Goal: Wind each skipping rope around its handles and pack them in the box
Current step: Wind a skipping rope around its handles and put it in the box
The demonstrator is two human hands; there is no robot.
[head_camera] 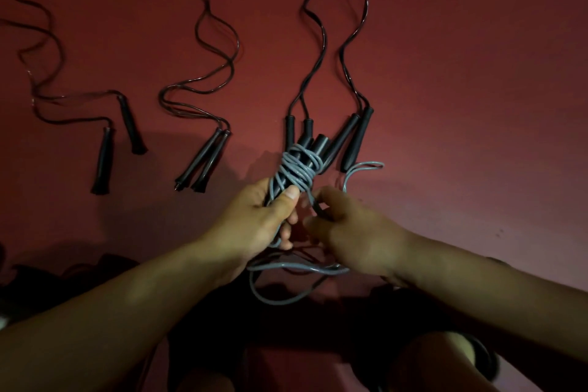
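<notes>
My left hand [265,216] grips two black handles [313,146] held together, thumb pressed on the grey rope [297,169] wound several times around them. My right hand [345,229] pinches the loose part of the same grey rope just right of the bundle. A free loop of it [366,165] sticks out to the right, and more slack [286,283] hangs below my hands. No box is in view.
Several dark skipping ropes lie stretched on the red floor: one at far left [105,159], one left of centre [203,162], two behind my hands [358,137]. Dark shapes [63,277] sit at the lower left; my legs [445,360] fill the bottom.
</notes>
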